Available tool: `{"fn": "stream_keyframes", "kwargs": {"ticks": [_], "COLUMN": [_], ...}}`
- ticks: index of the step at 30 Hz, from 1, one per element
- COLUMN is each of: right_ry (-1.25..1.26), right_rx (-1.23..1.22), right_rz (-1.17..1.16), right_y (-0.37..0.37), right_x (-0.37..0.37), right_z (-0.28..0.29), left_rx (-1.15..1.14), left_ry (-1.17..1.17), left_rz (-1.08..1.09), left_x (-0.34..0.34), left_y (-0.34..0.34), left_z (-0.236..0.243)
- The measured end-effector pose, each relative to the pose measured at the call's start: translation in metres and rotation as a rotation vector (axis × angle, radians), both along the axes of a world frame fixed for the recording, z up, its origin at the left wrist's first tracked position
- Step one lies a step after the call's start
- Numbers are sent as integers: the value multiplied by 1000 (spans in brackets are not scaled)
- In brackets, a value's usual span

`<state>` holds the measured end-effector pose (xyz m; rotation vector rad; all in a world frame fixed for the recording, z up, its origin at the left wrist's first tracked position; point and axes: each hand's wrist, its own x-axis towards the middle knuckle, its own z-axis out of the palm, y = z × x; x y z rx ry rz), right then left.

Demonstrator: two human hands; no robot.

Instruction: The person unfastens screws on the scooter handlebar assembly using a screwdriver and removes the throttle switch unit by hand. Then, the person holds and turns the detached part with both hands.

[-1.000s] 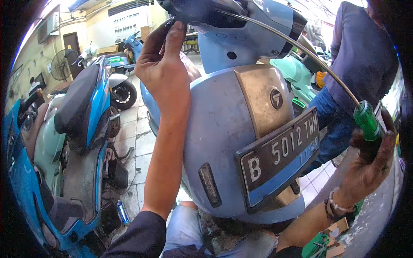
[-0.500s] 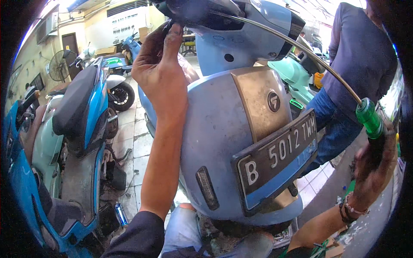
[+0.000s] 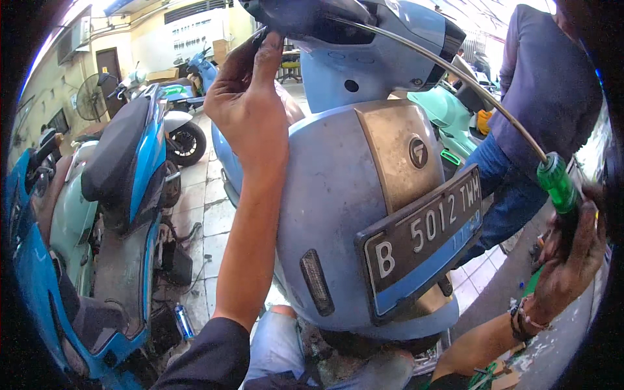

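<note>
In front of me stands a light-blue scooter body (image 3: 325,175) with a gold-toned center panel (image 3: 396,153) and a dark number plate (image 3: 422,244). My right hand (image 3: 575,253), at the far right, grips the green handle of a long screwdriver (image 3: 497,104). Its thin shaft slants up and left across the blue body. The tip meets or passes behind a dark part (image 3: 312,23) at the top; the exact contact is hidden. My left hand (image 3: 250,104) is raised to that dark part's lower left edge, thumb and fingers pinched together. Whatever they pinch is too dark to name.
A bright-blue scooter with a black seat (image 3: 117,156) stands to the left, with a pale-green one beside it. A person in a dark top and jeans (image 3: 536,97) stands close on the right. A small blue can (image 3: 184,322) is on the tiled floor.
The view has shifted slightly, so the scooter sits a little further right. My right hand's fingers have moved on the screwdriver handle. The left hand keeps its pinch.
</note>
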<state>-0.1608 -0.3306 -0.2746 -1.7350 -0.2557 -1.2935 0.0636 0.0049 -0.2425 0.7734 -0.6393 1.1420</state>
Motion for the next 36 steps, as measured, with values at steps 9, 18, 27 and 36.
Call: {"fn": "stream_keyframes", "kwargs": {"ticks": [9,18,27,36], "right_ry": [-131,-368,-275,-202], "right_rx": [33,-615,-244,-352], "right_rz": [257,-423,-198,-434], "right_y": [14,-1,6,5], "right_x": [11,21,24,21], "right_z": [3,0,-14,-10], "left_rx": [5,15,14,14], "left_ry": [-15,-16,-9,-5], "left_rz": [-2,-7,14,8], "left_x": [0,3,0,2], "left_y": [-3,-6,-4,-3], "left_z": [1,2,1,0]}}
